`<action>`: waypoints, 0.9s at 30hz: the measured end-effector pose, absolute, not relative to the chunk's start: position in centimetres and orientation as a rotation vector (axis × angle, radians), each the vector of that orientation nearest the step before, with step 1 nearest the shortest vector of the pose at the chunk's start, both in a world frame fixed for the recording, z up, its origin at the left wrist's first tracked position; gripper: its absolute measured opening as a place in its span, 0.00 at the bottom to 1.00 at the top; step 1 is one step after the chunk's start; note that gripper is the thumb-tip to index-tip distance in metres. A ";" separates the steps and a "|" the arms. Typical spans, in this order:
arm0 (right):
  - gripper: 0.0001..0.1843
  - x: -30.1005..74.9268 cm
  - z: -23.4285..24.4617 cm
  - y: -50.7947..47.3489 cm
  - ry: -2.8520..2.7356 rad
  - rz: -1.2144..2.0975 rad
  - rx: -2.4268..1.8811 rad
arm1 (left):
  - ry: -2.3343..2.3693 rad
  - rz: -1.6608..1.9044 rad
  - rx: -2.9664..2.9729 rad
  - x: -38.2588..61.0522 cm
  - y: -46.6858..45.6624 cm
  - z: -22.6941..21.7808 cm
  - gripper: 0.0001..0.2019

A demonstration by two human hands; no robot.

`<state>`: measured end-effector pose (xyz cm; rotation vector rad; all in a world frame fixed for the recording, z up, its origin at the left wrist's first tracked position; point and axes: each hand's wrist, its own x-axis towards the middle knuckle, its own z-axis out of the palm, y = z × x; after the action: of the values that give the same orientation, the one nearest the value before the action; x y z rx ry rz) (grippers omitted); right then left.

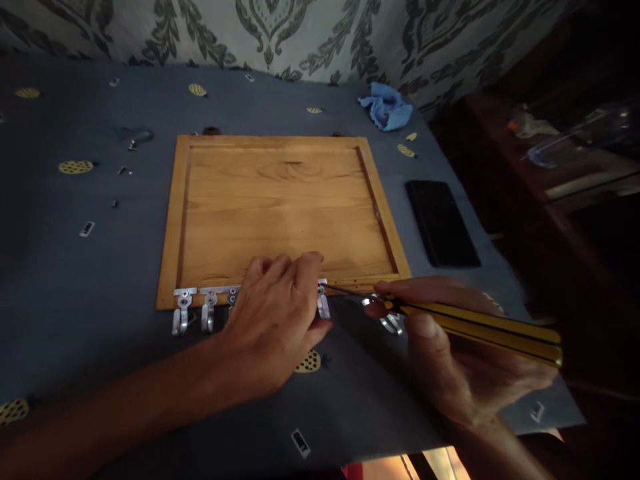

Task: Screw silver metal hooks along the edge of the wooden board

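Observation:
A framed wooden panel (280, 213) lies flat, with a row of silver double hooks (184, 312) along its near edge. My left hand (280, 307) rests over that edge with its fingers bent, covering part of the row. Its thumb and forefinger close about a metal hook (323, 305); the fingertips are partly hidden. In my right hand (450, 353) is a screwdriver (480, 327) with a yellow and black handle. Its thin shaft points left, and the tip meets the plate of that hook. Another silver hook (391, 324) shows just below the right fingers, off the panel's edge.
A blue cloth covers the table (75, 280). Small metal pieces (133, 145) lie to the left. Right of the panel is a black phone (443, 223), with a crumpled blue rag (387, 107) behind it. A patterned curtain (320, 40) hangs at the back.

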<state>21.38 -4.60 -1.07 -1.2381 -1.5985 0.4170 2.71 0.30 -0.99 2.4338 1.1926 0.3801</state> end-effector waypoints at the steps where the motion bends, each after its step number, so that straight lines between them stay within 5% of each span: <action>1: 0.18 21.4 -1.1 -4.5 -1.614 0.415 -1.236 | 1.195 0.378 2.434 2.7 0.3 -1.0 0.28; 27: 0.10 21.9 2.5 -0.4 -2.124 0.522 -1.082 | 1.214 0.336 2.460 2.8 0.4 -1.0 0.25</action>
<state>21.89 -0.45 2.47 -1.0818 -2.1236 0.5219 2.76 0.36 -1.00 2.4601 1.2138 0.3357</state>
